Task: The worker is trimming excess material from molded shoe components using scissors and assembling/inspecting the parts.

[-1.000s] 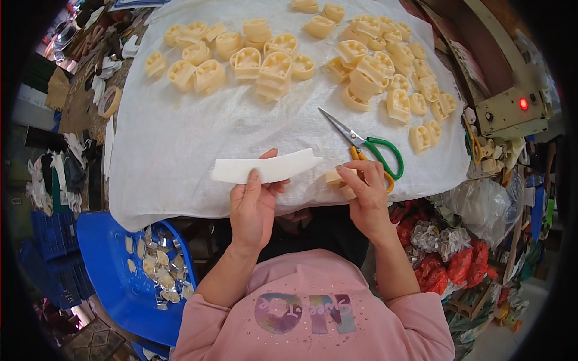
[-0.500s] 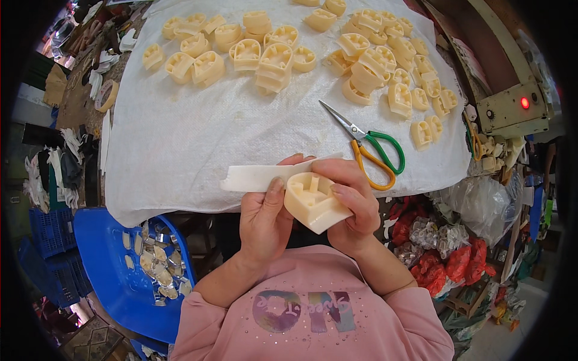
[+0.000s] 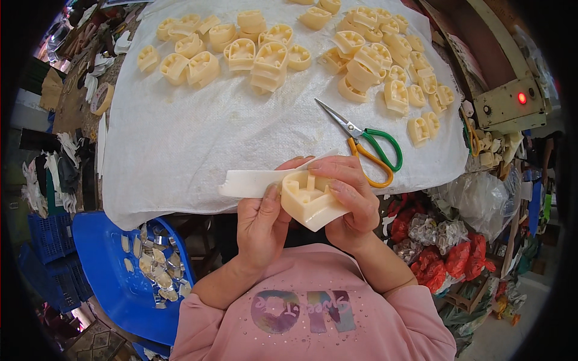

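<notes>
Now; left hand [image 3: 260, 219] half-closed, pinching white strip [image 3: 248, 183]; right hand [image 3: 355, 207] (curled) gripping cream piece [image 3: 308, 206]

The cream-coloured moulded piece [image 3: 313, 207] is positioned at the centre of the frame, slightly below mid-height. It is a hollow, shallow body with a curved wall, a pointed corner directed toward the lower edge, and upright internal posts. It is held raised and tilted, open side facing upward. The white strip [image 3: 248, 183], flat and flexible, extends from left of centre, passing behind the piece. Its left end is free; its middle is hidden.
</notes>
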A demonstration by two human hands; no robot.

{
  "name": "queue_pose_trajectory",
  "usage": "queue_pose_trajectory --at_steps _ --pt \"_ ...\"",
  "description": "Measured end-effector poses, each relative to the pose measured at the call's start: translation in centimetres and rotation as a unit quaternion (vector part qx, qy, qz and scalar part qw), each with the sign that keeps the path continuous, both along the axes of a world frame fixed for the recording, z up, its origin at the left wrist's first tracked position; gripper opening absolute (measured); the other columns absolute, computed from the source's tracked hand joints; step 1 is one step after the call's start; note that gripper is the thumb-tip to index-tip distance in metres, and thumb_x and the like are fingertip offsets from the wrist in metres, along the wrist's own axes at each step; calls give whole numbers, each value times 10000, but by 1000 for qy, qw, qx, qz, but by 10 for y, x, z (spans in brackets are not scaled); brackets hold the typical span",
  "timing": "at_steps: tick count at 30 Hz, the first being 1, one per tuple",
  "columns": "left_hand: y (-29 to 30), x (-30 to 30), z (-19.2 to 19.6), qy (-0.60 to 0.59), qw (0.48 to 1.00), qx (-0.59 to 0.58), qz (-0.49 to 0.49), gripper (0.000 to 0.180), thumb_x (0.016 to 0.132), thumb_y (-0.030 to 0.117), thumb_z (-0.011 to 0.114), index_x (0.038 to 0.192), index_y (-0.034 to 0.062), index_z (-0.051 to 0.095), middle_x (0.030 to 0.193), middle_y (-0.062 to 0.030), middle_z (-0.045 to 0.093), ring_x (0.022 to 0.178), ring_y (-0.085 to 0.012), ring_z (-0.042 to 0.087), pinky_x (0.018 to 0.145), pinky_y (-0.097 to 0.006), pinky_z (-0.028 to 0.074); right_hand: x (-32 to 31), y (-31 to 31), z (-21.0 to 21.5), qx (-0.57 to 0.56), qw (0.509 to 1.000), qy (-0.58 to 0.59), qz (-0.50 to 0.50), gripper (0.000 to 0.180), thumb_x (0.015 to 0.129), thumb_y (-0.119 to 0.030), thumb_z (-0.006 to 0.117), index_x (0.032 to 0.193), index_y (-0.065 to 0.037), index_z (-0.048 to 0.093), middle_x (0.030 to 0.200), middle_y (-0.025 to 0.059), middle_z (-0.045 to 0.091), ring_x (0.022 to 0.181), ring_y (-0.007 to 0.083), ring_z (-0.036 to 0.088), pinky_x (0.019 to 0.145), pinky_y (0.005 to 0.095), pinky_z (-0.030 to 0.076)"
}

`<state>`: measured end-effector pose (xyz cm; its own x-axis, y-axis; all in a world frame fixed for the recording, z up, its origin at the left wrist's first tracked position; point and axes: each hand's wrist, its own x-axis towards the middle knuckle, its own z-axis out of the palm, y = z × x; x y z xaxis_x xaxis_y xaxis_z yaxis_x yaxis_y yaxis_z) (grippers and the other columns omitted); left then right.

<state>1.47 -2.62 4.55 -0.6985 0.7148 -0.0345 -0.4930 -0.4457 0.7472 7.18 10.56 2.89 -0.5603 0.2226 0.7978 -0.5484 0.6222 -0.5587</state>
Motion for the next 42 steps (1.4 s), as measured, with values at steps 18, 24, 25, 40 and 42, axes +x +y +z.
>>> queue_pose_trajectory --at_steps 18,24,25,40,42 --pt "-7 0 -8 137 982 -124 30 452 1017 238 328 1311 -93 420 1235 -165 540 1101 -172 555 892 -254 468 4 12 -9 86 994 -33 -64 546 633 86 612 1146 -88 546 1028 131 625 791 279 497 678 374 431" --pt "-20 -8 -10 192 947 -221 131 330 988 167 439 1110 -113 564 965 -152 653 881 -192 650 804 -307 529 15 12 5 182 969 -118 -121 470 639 -58 664 1095 -151 590 960 68 597 776 233 481 718 398 313" --pt "-21 -7 -9 182 947 -233 128 310 978 150 456 1081 -120 568 954 -148 645 911 -210 643 842 -344 536 16 10 11 225 956 -153 -114 456 642 -88 664 1083 -186 595 900 44 557 755 217 470 709 398 285" --pt "-17 2 -15 354 871 -332 74 262 960 106 483 1012 -115 613 865 -124 662 763 -130 620 714 -264 519 24 9 24 272 894 -353 -36 356 652 -83 651 996 -163 608 736 59 403 673 214 479 678 392 264" --pt "-17 0 -16 369 869 -322 66 252 953 90 480 1029 -113 608 860 -137 660 748 -154 629 700 -277 517 25 9 21 263 895 -359 -38 349 651 -81 653 989 -155 609 737 63 405 672 216 479 679 392 266"
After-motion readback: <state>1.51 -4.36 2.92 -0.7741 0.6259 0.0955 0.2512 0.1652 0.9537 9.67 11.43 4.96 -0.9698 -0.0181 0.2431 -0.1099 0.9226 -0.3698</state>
